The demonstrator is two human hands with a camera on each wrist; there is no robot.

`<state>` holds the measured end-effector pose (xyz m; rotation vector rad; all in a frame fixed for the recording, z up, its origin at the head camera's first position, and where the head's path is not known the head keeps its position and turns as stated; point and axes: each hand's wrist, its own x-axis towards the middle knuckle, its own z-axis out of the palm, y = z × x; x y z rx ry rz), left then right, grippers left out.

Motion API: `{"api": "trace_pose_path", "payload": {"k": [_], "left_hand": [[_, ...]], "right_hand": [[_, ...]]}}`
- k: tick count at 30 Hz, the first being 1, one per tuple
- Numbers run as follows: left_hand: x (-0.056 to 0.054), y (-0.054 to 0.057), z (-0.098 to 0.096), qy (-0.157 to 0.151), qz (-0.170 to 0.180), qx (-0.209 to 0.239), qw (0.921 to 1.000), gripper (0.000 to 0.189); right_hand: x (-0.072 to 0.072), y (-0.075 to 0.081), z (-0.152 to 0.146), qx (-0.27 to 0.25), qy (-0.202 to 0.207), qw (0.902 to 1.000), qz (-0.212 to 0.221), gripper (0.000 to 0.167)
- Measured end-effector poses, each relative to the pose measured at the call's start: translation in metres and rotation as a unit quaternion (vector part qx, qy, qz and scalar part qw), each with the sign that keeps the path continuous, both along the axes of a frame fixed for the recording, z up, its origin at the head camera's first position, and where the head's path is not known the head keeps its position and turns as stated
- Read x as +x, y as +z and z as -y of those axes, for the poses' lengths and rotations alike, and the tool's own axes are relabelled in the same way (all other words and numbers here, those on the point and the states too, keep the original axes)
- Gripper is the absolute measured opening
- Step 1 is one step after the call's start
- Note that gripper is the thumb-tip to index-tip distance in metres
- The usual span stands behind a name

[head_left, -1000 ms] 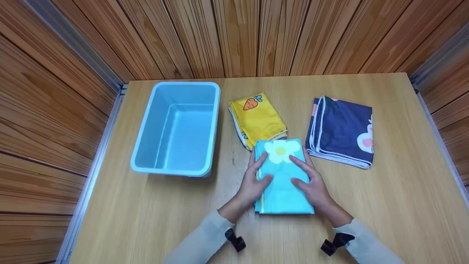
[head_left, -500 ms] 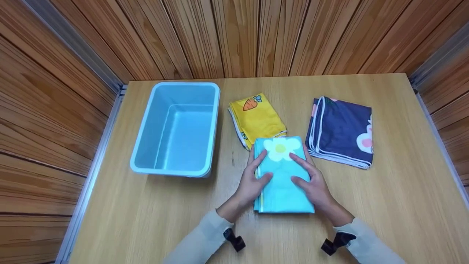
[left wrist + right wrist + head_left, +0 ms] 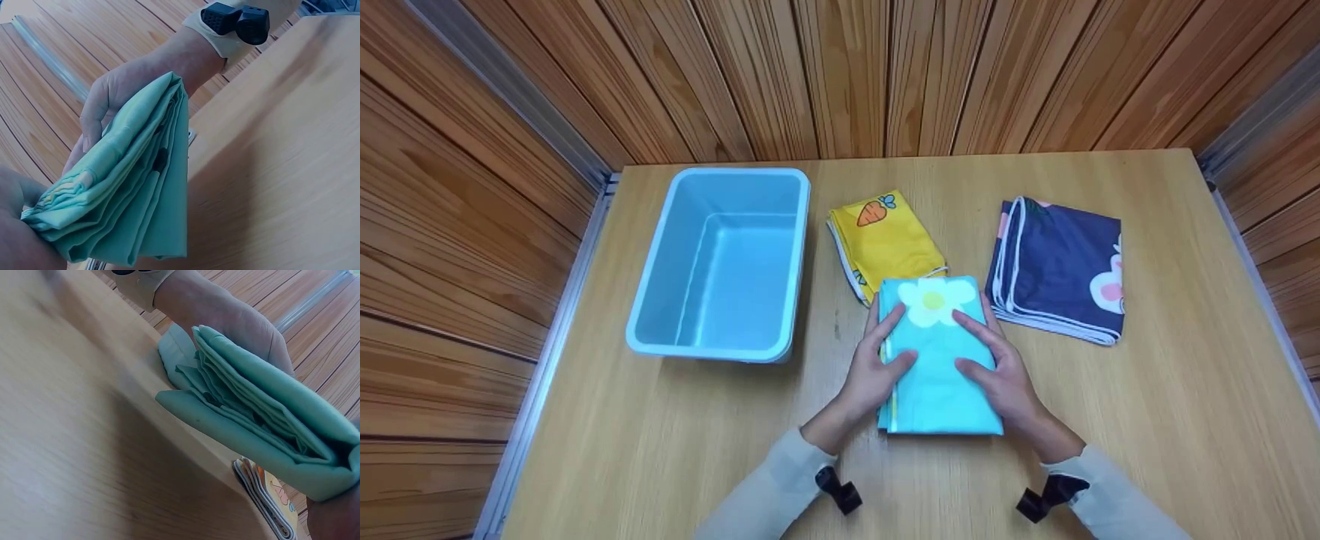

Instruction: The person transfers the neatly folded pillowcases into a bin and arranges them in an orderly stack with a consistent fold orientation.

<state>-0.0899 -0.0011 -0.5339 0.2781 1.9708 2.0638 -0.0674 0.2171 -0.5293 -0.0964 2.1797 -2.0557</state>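
A folded turquoise cloth (image 3: 941, 382) with a white flower print is held between both hands, just over the table. My left hand (image 3: 873, 375) grips its left side, with thumb and index finger on top and other fingers partly hidden at the edge and beneath. On the opposite side my right hand (image 3: 1006, 381) grips it the same way. The wrist views show the cloth's loose stacked layers (image 3: 132, 185) fanned at the near end, with a shadow on the tabletop below. Its far edge overlaps the near corner of a folded yellow carrot-print cloth (image 3: 892, 240) in the head view.
To the left stands a light blue plastic bin (image 3: 750, 277) with nothing inside. A folded navy cloth (image 3: 1057, 262) with white edging lies at the right. Wood-panelled walls (image 3: 847, 82) border the table (image 3: 675, 442) at the back and sides.
The turquoise cloth has shifted slightly away from the body and covers a bit more of the yellow cloth's corner. Both hands keep their grip. Bin and other cloths stay put.
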Motion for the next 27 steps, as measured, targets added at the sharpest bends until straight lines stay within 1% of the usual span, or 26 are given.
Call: {"api": "trace_pose_path", "payload": {"k": [6, 14, 20, 27], "left_hand": [[0.000, 0.004, 0.000, 0.003, 0.011, 0.000, 0.9999, 0.065], [0.000, 0.006, 0.000, 0.008, 0.002, 0.006, 1.0000, 0.065], [-0.002, 0.008, 0.000, 0.013, 0.010, 0.010, 0.9998, 0.066], [-0.002, 0.015, 0.002, 0.006, 0.010, 0.012, 0.9999, 0.066]], "right_hand": [[0.000, 0.003, 0.000, 0.001, 0.002, 1.0000, -0.001, 0.059], [-0.002, 0.007, 0.001, -0.013, 0.002, 0.9999, -0.007, 0.059], [-0.003, 0.010, 0.002, -0.024, 0.000, 0.9996, -0.016, 0.058], [-0.004, 0.014, 0.003, -0.026, 0.001, 0.9997, -0.003, 0.059]]}}
